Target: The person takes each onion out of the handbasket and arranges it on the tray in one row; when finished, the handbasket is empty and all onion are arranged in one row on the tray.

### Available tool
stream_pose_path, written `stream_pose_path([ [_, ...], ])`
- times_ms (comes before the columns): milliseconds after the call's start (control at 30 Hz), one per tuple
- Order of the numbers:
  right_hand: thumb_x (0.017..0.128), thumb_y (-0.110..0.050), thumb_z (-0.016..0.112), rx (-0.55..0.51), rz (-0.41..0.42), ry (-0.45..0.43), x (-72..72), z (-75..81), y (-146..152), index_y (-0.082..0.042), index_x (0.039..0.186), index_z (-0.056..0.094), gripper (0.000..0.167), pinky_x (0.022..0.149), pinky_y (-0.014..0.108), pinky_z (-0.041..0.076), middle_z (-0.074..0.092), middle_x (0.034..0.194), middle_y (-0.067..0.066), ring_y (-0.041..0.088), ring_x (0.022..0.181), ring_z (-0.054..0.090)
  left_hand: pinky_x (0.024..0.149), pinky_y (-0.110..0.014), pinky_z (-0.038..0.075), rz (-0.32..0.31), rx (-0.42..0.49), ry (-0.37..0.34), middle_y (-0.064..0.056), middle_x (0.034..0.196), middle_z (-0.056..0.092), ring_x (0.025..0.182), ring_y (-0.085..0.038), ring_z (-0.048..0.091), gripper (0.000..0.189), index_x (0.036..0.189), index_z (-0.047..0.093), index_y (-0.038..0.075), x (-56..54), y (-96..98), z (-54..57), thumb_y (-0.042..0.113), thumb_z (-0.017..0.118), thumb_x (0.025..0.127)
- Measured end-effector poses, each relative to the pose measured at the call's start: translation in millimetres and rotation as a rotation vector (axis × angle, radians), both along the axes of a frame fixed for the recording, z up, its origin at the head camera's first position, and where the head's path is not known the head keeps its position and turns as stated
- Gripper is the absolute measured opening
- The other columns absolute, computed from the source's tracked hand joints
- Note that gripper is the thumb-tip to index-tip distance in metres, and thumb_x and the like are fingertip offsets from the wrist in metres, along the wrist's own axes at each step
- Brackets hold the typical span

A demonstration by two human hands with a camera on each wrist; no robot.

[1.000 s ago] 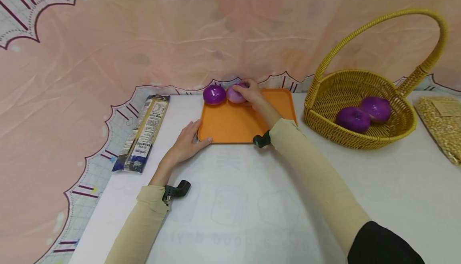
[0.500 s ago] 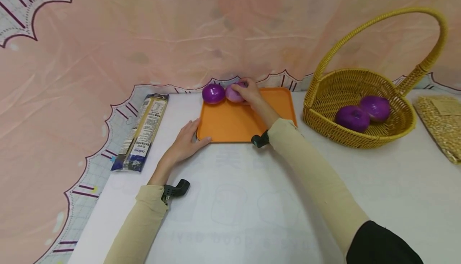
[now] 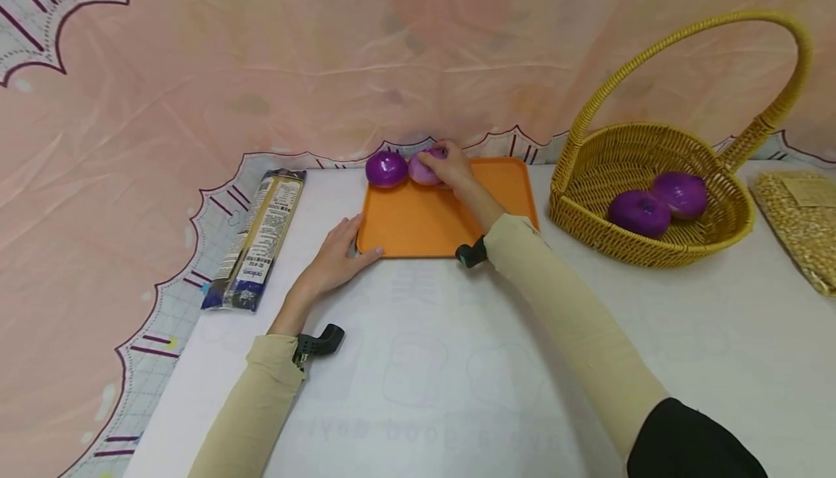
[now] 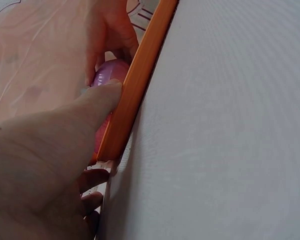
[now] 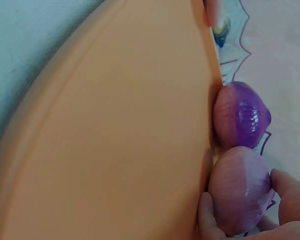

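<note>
Two purple onions sit side by side at the far left of an orange tray [image 3: 418, 224]. My right hand [image 3: 453, 167] grips the paler onion [image 5: 240, 192], its thumb and fingers around it in the right wrist view. The darker onion [image 3: 387, 170] touches it on the left. My left hand [image 3: 334, 257] rests at the tray's near left corner, with the thumb on the rim and the other fingers along the side. In the left wrist view, the left thumb [image 4: 102, 95] lies over the orange rim, and part of the onions is hidden behind it.
To the right stands a yellow wicker basket [image 3: 588, 239] with a tall handle and two purple onions [image 3: 640, 215] inside. A bag of yellow kernels [image 3: 800, 231] lies beyond it. A long printed packet [image 3: 257, 242] lies left of the tray. A patterned pink cloth [image 3: 326, 64] hangs behind.
The head view has shifted very slightly. Both hands, the onions and the tray keep their places.
</note>
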State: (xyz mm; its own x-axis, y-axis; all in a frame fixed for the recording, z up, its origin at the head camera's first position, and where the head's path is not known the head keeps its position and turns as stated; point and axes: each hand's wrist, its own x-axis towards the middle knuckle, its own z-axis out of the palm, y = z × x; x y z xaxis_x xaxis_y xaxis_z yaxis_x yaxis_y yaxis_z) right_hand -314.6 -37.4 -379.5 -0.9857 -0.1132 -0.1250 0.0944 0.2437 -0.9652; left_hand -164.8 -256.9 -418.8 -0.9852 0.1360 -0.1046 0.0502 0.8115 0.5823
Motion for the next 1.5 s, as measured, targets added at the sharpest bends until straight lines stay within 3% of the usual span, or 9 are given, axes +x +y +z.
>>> stream_pose_path([
  [167, 0.092, -0.032, 0.066, 0.02, 0.011, 0.016, 0.3, 1.2, 0.5, -0.009, 0.136, 0.047, 0.053, 0.09, 0.047, 0.057, 0.044, 0.144, 0.014, 0.031, 0.126, 0.052, 0.123, -0.055, 0.011, -0.006, 0.005, 0.009, -0.012, 0.164, 0.016, 0.153, -0.031, 0.005, 0.087, 0.157, 0.014, 0.011, -0.3, 0.2, 1.2, 0.052, 0.057, 0.093],
  [433, 0.093, -0.031, 0.065, 0.132, 0.033, 0.104, -0.5, 4.2, 1.3, -0.004, 0.136, 0.049, 0.053, 0.115, 0.037, 0.037, 0.047, 0.146, 0.013, 0.027, 0.134, 0.043, 0.123, -0.054, 0.01, -0.02, 0.012, 0.024, -0.014, 0.163, 0.017, 0.153, -0.032, 0.006, 0.087, 0.156, 0.015, 0.007, -2.0, -0.8, 1.8, 0.049, 0.058, 0.093],
  [667, 0.091, -0.042, 0.065, 0.447, 0.065, 0.277, 0.9, 2.5, 2.7, -0.012, 0.139, 0.049, 0.059, 0.113, 0.045, 0.04, 0.04, 0.146, 0.018, 0.033, 0.134, 0.042, 0.123, -0.055, 0.01, -0.02, 0.006, 0.021, -0.014, 0.163, 0.016, 0.153, -0.032, 0.006, 0.087, 0.156, 0.015, 0.008, -2.8, -1.3, 1.9, 0.05, 0.058, 0.093],
  [800, 0.09, -0.046, 0.064, 0.515, 0.081, 0.297, 1.9, 2.4, 4.2, -0.015, 0.14, 0.048, 0.06, 0.11, 0.046, 0.043, 0.039, 0.143, 0.019, 0.034, 0.13, 0.044, 0.123, -0.055, 0.011, -0.018, 0.003, 0.021, -0.014, 0.163, 0.016, 0.153, -0.033, 0.006, 0.087, 0.156, 0.015, 0.008, -2.6, -1.5, 2.2, 0.05, 0.058, 0.093],
  [1233, 0.09, -0.048, 0.064, 0.536, 0.111, 0.303, 2.4, 2.5, 4.7, -0.017, 0.142, 0.046, 0.063, 0.112, 0.045, 0.041, 0.04, 0.143, 0.017, 0.032, 0.131, 0.043, 0.123, -0.055, 0.011, -0.011, -0.001, 0.011, -0.013, 0.163, 0.016, 0.153, -0.032, 0.005, 0.087, 0.156, 0.014, 0.008, 0.0, -0.5, 2.1, 0.05, 0.057, 0.093],
  [1333, 0.09, -0.045, 0.064, 0.519, 0.088, 0.365, 2.8, 3.1, 4.7, -0.015, 0.139, 0.049, 0.06, 0.113, 0.043, 0.04, 0.043, 0.142, 0.015, 0.029, 0.132, 0.042, 0.123, -0.055, 0.011, -0.009, 0.003, 0.01, -0.013, 0.164, 0.016, 0.153, -0.032, 0.005, 0.087, 0.156, 0.014, 0.009, 0.3, -0.4, 2.0, 0.05, 0.057, 0.093],
  [1500, 0.092, -0.04, 0.064, 0.471, -0.021, 0.572, 2.6, 8.6, 8.3, -0.01, 0.126, 0.058, 0.045, 0.104, 0.041, 0.045, 0.055, 0.129, 0.012, 0.027, 0.122, 0.05, 0.123, -0.055, 0.011, -0.008, 0.013, 0.005, -0.013, 0.164, 0.015, 0.153, -0.031, 0.005, 0.086, 0.156, 0.014, 0.009, 1.6, 0.2, 2.2, 0.049, 0.057, 0.093],
])
